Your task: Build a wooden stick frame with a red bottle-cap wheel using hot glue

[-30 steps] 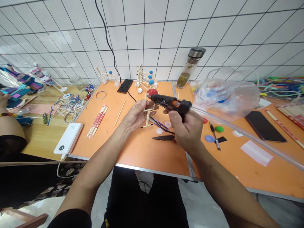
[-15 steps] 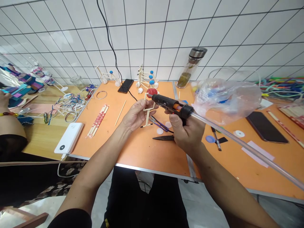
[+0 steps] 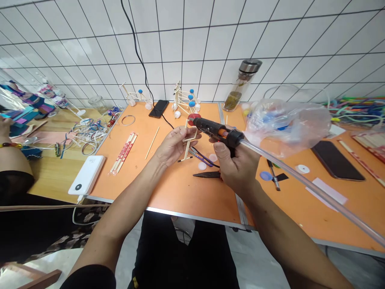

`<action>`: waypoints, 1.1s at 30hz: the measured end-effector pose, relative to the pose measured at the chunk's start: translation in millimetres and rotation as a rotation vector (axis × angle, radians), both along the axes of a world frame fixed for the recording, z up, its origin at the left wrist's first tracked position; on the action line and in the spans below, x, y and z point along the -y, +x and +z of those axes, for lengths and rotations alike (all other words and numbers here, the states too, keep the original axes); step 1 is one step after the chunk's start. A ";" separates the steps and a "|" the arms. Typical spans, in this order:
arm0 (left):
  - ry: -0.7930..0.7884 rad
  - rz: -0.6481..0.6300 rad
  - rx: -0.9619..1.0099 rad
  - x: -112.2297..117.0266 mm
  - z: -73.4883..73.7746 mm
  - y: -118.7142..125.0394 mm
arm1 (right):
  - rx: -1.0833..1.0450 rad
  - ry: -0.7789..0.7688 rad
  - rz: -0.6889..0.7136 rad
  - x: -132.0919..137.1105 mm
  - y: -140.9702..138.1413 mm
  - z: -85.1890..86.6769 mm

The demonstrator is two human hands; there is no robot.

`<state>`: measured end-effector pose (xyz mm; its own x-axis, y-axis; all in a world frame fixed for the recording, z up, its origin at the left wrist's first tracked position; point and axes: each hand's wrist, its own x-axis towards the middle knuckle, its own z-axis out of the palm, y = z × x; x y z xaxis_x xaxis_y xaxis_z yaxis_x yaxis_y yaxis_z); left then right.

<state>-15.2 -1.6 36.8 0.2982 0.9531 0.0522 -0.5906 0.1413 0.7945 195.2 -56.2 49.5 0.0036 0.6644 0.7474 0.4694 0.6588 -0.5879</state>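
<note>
Between its fingers, my left hand (image 3: 173, 146) pinches a small frame of pale wooden sticks (image 3: 187, 149), with a dark-tipped crosspiece at its lower end. Wrapped round a black glue gun (image 3: 210, 127) is my right hand (image 3: 239, 162); a long clear glue stick (image 3: 288, 172) sticks out of the gun's back. The gun's nozzle is at the top end of the stick frame; whether it touches cannot be told. Just behind the nozzle lies a red round thing (image 3: 194, 117). Below the hands are pliers (image 3: 207, 175) and purple-handled scissors (image 3: 203, 157), partly hidden.
Stick models with blue balls (image 3: 191, 97) stand by the tiled wall, near a phone (image 3: 159, 108) and a glass bottle (image 3: 242, 86). Packed chopsticks (image 3: 123, 154) and a white power bank (image 3: 87, 174) lie left. A plastic bag (image 3: 288, 124) is at right. Another person's arm (image 3: 13, 156) rests far left.
The stick frame and the glue gun's nozzle have shifted very slightly to the right. Both hands keep their hold.
</note>
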 end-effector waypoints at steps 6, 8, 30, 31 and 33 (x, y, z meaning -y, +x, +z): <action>-0.035 0.044 -0.002 -0.9 2.5 0.1 | 0.028 -0.003 -0.015 0.1 0.2 0.3; -0.041 0.050 0.003 -1.4 2.5 -0.2 | 0.032 0.002 -0.022 0.7 -0.3 2.2; -0.069 0.051 0.049 -1.0 3.9 0.5 | 0.034 0.029 0.017 -0.8 0.0 -4.3; -0.055 0.041 0.053 -1.0 3.3 0.4 | 0.032 0.036 0.014 -1.2 -0.1 -4.4; -0.017 0.015 0.070 -1.2 1.7 0.4 | 0.032 0.042 0.013 -1.7 -0.2 -4.3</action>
<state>-14.8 -0.4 38.5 0.2802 0.9583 0.0563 -0.6471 0.1452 0.7484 194.9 -54.5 45.1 -0.0292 0.6326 0.7739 0.4791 0.6884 -0.5446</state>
